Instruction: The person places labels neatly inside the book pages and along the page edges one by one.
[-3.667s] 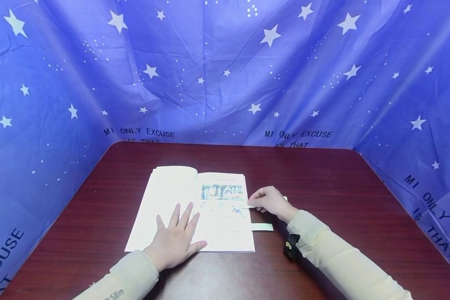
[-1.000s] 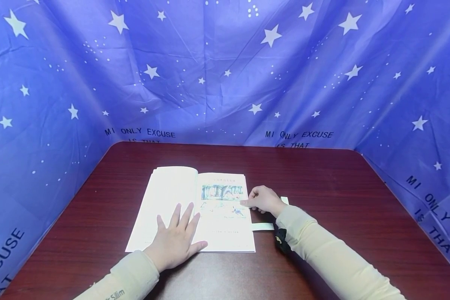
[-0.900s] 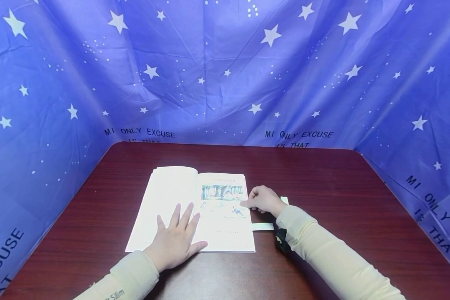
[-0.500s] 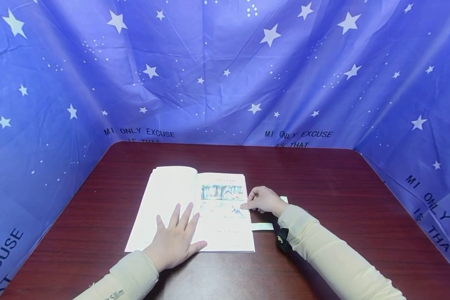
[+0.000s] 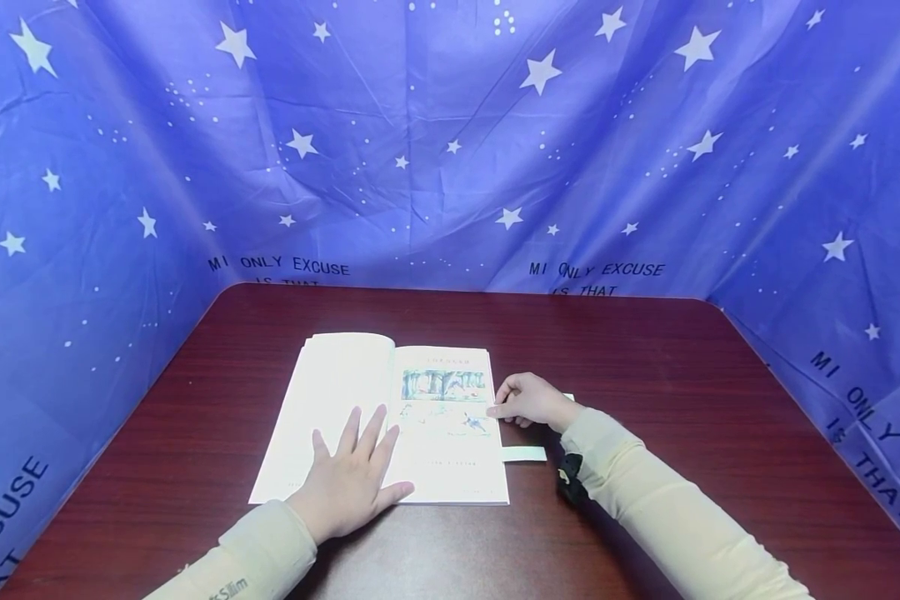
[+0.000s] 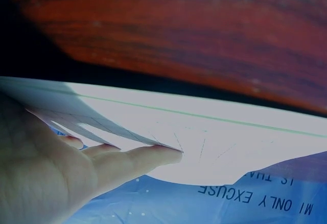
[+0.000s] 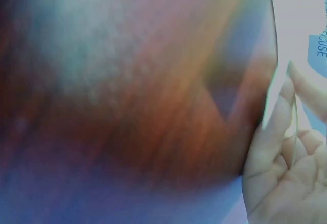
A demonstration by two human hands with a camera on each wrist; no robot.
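L hand rests spread on open bk, R hand pinches pale strip nr its R edge, w/ 2nd strip jutting out nearby.

A book lies on the bench, left hand on it at seven o'clock, right hand at three, strip at four; curtain behind, at twelve.

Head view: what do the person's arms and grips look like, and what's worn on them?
Left grip and right grip: bare hands. The left sleeve and right sleeve are pale cream; dark lettering, seemingly ending "Slim", marks the left. A small black device, probably the wrist camera, shows beside the right cuff.
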